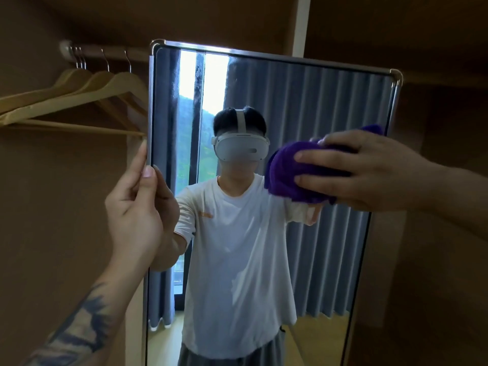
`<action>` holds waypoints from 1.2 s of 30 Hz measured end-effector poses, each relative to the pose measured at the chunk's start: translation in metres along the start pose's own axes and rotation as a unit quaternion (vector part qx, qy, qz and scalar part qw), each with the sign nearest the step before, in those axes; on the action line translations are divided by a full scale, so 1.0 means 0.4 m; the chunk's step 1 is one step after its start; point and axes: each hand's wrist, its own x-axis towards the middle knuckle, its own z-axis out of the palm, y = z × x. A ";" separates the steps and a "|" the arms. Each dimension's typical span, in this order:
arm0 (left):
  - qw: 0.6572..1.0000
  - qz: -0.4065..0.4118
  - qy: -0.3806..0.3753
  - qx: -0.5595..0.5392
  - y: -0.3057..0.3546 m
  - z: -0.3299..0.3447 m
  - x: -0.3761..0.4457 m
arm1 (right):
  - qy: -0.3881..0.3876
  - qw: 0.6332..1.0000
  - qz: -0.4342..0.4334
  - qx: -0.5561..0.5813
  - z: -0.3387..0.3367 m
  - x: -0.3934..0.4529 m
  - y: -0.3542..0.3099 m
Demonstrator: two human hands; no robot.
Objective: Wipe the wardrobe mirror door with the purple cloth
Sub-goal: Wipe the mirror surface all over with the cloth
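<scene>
The tall wardrobe mirror door with a thin metal frame fills the middle of the view and reflects a person in a white shirt in front of grey curtains. My left hand pinches the mirror's left edge at mid height, thumb on the glass side. My right hand presses a bunched purple cloth flat against the glass on the right side, fingers spread over it. Part of the cloth is hidden under my palm.
Several wooden hangers hang from a rail inside the brown wardrobe, left of the mirror and close to my left hand. Brown wardrobe panels stand to the right of the mirror.
</scene>
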 end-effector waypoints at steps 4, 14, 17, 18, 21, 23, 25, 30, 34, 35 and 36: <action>1.000 0.016 0.003 -0.007 -0.013 -0.002 0.006 | 0.095 0.968 0.232 0.022 0.002 0.010 0.035; 1.000 0.020 -0.004 0.009 -0.024 -0.004 0.009 | 0.056 0.994 0.095 -0.009 -0.001 0.019 -0.007; 1.000 0.018 -0.008 -0.001 -0.032 -0.006 0.012 | 0.104 0.958 0.267 -0.008 0.008 0.042 0.002; 1.000 0.022 -0.004 -0.005 -0.038 -0.006 0.014 | 0.110 0.955 0.275 -0.011 0.019 0.046 -0.023; 1.000 0.024 -0.007 0.000 -0.062 -0.007 0.023 | 0.088 0.989 0.114 -0.021 0.047 0.037 -0.109; 1.000 0.025 -0.001 -0.006 -0.079 -0.006 0.028 | 0.057 0.998 0.007 -0.008 0.035 0.030 -0.113; 1.000 0.029 -0.003 -0.009 -0.071 -0.005 0.027 | 0.052 0.998 0.027 -0.014 0.022 0.030 -0.069; 0.998 0.045 -0.034 -0.012 -0.036 -0.012 0.013 | 0.082 0.947 0.309 0.002 0.007 0.044 -0.036; 1.000 0.017 -0.012 0.008 -0.029 -0.003 0.010 | 0.037 0.996 0.081 -0.004 0.029 0.040 -0.125; 1.000 0.016 -0.007 0.003 -0.025 -0.002 0.007 | 0.027 0.998 0.047 -0.005 0.021 0.043 -0.113; 1.000 0.016 -0.002 0.001 -0.026 -0.003 0.007 | 0.030 0.998 0.058 -0.011 0.015 0.050 -0.092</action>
